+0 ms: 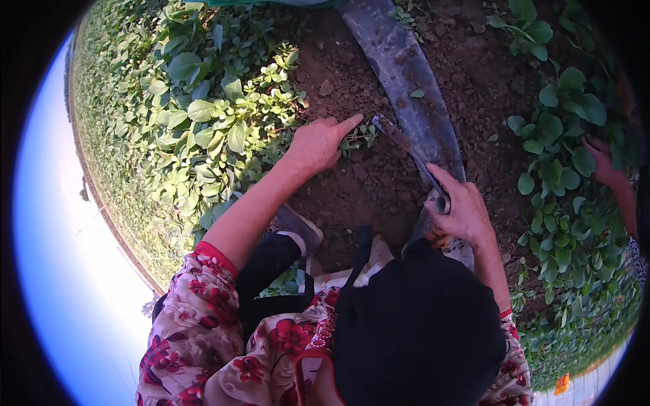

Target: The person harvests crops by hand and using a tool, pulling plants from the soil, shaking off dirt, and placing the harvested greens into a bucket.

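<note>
My right hand (459, 208) is closed round the rolled metal socket of a narrow hand tool with a long blade (401, 139), muddy toward its tip. The blade points up and left, partly over a flat dark plastic irrigation hose (414, 76). My left hand (320, 144) is over the edge of the plants, its index finger stretched toward the blade's tip and the others curled. Low green weeds (359, 138) lie just below that finger. Whether the left hand holds any stems is hidden. Bare brown soil (350, 188) lies between the hands.
Dense leafy plants (203, 111) grow on the left, and more broad-leaved plants (553, 132) on the right. Another person's hand (602, 157) reaches in at the right rim. My shoes (299, 228) stand on the soil. Green mesh material (274, 2) shows at the top edge.
</note>
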`<state>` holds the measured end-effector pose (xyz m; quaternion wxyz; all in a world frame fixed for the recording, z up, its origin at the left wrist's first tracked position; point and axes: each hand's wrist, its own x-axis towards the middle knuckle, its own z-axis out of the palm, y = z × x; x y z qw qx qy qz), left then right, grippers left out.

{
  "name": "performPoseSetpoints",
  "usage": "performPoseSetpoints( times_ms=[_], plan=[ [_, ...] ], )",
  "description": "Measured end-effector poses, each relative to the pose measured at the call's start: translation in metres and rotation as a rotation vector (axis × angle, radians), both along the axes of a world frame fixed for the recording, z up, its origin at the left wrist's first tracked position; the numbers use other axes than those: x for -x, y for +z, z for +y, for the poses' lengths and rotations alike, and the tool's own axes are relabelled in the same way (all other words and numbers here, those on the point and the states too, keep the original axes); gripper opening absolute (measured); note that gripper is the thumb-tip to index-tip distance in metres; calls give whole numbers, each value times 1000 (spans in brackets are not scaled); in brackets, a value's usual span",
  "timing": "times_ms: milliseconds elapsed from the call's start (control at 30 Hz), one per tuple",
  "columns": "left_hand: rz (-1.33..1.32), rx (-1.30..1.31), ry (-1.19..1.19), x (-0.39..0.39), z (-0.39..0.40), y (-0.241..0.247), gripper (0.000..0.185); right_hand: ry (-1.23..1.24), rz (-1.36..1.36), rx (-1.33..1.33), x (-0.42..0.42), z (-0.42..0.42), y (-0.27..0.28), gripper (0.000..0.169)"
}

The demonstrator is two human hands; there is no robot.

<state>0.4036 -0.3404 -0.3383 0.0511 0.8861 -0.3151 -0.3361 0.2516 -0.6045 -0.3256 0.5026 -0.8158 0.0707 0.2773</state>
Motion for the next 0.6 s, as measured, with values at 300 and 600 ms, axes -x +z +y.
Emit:
performPoseSetpoints(
  times_ms=[300, 600],
  plan=[
    [-262, 82, -127, 40, 37, -21, 36, 196, -141, -38, -37, 40, -21, 49],
    [-292, 23, 19, 51, 57, -14, 35, 67, -120, -59, -21, 17, -14, 39]
  ],
)
